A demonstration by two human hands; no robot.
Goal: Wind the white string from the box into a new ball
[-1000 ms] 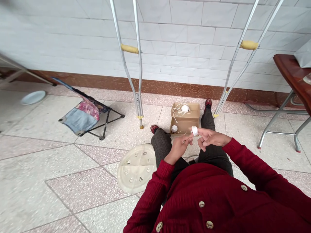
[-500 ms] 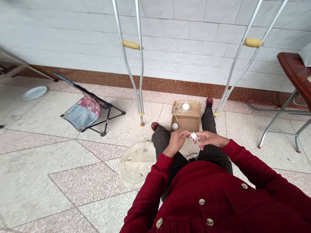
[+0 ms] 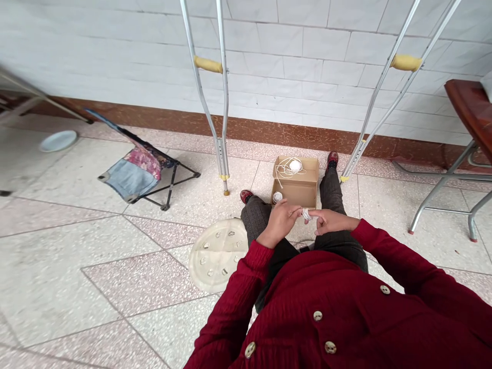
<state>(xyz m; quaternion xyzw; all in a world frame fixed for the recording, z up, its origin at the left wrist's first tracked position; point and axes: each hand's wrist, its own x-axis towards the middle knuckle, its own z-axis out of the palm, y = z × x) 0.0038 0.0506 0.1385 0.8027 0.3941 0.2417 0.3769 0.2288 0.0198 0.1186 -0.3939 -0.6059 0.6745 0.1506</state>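
The left hand [image 3: 280,221] is half curled, its fingertips pinching a small white roll of cord [image 3: 306,214] against the outstretched forefinger of the right hand [image 3: 332,221]. A cardboard box [image 3: 295,193] lies just beyond both hands. Turning the roll calls for a steady pinch.

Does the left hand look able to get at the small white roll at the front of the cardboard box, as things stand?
Probably yes. The left hand is just in front of the small white roll, and nothing seems to stand between them. It would first have to leave the white bundle that it is working on with the right hand.
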